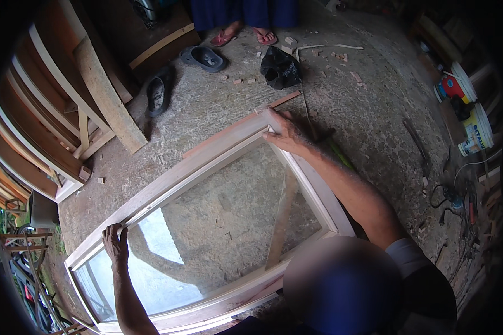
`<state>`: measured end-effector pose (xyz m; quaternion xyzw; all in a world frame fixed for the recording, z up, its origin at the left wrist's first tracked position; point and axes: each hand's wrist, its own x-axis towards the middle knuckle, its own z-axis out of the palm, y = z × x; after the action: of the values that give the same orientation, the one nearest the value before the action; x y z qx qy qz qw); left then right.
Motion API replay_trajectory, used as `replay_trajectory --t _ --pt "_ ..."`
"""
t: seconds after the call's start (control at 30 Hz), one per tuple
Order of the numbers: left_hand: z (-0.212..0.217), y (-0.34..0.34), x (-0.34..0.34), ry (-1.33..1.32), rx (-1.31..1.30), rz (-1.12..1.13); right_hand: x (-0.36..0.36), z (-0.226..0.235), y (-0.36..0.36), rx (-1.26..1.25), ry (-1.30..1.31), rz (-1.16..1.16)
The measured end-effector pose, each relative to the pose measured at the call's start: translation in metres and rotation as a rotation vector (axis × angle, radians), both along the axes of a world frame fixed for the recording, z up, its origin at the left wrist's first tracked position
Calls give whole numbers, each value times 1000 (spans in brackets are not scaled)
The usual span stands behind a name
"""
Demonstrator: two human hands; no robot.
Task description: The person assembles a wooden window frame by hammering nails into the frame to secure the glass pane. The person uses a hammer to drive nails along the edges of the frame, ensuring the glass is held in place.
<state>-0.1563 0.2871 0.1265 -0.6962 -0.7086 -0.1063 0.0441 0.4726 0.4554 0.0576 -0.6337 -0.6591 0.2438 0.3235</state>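
Note:
A pale wooden window frame (pixel 153 196) with a glass pane (pixel 218 223) lies tilted across the floor before me. Light is reflected in the pane's left part, and a thin moulding (pixel 201 181) runs along its far inside edge. My left hand (pixel 115 243) bends its fingers over the far rail near the left end. At the far right corner, my right hand (pixel 285 134) wraps around the frame, thumb against the inner moulding. Some of its fingers are hidden behind the wood. A rounded, blurred blue shape (pixel 343 293) covers part of the near right side.
Wooden frames (pixel 39 111) and a loose board (pixel 106 92) lean at left. Dark clogs (pixel 205 58), a black plastic bag (pixel 280 68) and wood scraps lie beyond. A person's feet in sandals (pixel 265 37) stand at the back. Buckets (pixel 476 131) and tools line the right.

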Motion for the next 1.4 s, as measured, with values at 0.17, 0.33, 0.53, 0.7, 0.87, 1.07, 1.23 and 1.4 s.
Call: replay_trajectory --t 0.17,0.33,0.53,0.7,0.87,1.07,1.23,1.4 --pt "2 3 -13 -30 -125 -84 -7 1 -3 40 -22 -9" --pt "-3 -4 -30 -161 -130 -131 -22 -7 2 42 -29 -25" --pt "-14 -18 -43 -158 -144 -115 -14 -8 -1 -22 -78 -9" --pt "-26 -5 -25 -167 -182 -21 3 -7 13 -137 229 -57" --pt "-34 22 -7 -140 -61 -179 -1 -13 19 -108 542 -105" --pt "-29 24 -12 -110 -9 -134 -8 -23 16 -82 342 -33" --pt "-29 26 -13 -140 -42 -97 -17 -26 17 99 247 30" --pt "-32 25 -9 -202 -24 -47 -23 -27 18 88 144 16"
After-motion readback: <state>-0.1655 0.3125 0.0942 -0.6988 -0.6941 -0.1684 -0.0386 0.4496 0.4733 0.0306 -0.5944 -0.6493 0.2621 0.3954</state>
